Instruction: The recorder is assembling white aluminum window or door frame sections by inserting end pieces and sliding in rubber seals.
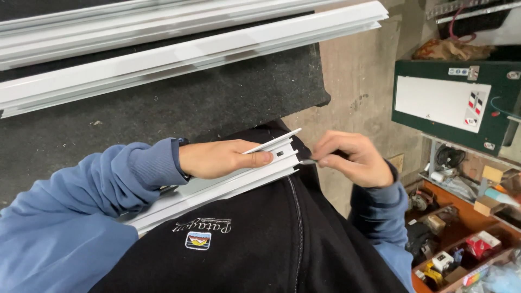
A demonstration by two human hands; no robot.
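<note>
Against the black vest, left hand (225,158) gripped one white slotted plastic profile strip (239,176) near its end; right hand (350,158) pinched one small dark tool (307,161) at that end. Two longer white profiles (179,51) lay on the dark counter (163,114).

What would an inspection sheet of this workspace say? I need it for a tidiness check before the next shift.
Surface: dark felt-covered bench, a few specks on it.
Job's things: short white plastic profile held against the person's black vest.
Clutter: long white profiles lie across the bench's far side.
Fingers: left hand clamps the profile near its end; right hand pinches a small thin tool at the profile's end.
Cables: dark coil on the shelf at right.
Surroundings: concrete floor, green cabinet, orange shelves crowded with small boxes and parts.
</note>
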